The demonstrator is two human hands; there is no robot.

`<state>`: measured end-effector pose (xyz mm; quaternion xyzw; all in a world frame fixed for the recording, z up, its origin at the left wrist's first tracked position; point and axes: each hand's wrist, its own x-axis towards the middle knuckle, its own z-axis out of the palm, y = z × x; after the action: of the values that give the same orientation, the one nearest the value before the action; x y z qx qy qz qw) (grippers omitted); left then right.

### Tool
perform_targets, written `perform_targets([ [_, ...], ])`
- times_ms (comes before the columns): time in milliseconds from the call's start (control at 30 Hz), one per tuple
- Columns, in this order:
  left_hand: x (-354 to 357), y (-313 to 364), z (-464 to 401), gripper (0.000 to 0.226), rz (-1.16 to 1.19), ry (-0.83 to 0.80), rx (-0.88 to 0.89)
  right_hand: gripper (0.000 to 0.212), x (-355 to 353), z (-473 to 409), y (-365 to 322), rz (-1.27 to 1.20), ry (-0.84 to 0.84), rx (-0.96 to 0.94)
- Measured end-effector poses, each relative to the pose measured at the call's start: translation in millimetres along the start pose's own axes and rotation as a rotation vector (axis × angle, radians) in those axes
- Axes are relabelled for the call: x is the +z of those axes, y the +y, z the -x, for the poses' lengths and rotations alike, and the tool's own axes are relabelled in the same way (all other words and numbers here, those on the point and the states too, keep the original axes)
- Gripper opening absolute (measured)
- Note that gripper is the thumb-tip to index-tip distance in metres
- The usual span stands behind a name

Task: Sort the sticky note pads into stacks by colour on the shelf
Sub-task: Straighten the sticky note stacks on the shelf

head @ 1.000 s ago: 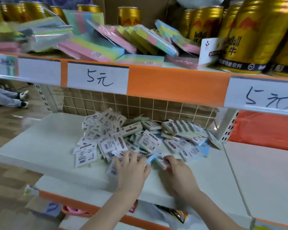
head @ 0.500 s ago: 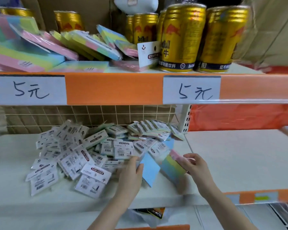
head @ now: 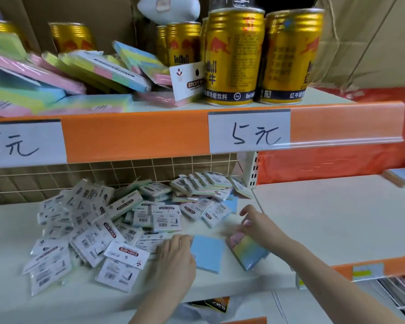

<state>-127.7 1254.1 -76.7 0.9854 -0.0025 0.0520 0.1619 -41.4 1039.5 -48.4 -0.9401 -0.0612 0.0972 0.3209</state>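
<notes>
Sorting in progress on the white metal shelf [head: 337, 220]. The left hand [head: 175, 260] grips the near edge of a plain pale-blue square sticky note pad [head: 207, 256], lying flat just right of its fingers. The right hand [head: 258, 224] holds a pastel rainbow-banded pad [head: 249, 252] by its pink upper end, tilted below the palm, probably so that its colour bands can be read. Left of and behind both grips lies the unsorted heap of white-labelled wrapped pads [head: 103, 230]; far right of the right hand sits a lone blue-topped pad [head: 401, 177], seemingly a started stack.
</notes>
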Motion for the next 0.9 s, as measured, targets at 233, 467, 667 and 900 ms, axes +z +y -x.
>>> perform_targets([
  [233, -8.5, -6.1, -16.6, 0.06, -0.054, -0.344, 0.284, 0.061, 32.5, 10.1, -6.3, 0.447, 0.049, -0.026],
  [467, -4.4, -3.6, -31.3, 0.065, -0.17, -0.325, 0.327, 0.067, 48.0, 32.5, 14.0, 0.408, 0.126, -0.022],
  [667, 5.0, -3.6, -30.8, 0.066, -0.246, -0.214, 0.334, 0.068, 20.0, 39.5, 24.1, 0.317, 0.043, -0.106],
  [900, 21.1, 9.8, -35.9, 0.069, -0.11, 0.097, 0.408, 0.068, -7.3, 54.3, 45.5, 0.326, 0.198, -0.213],
])
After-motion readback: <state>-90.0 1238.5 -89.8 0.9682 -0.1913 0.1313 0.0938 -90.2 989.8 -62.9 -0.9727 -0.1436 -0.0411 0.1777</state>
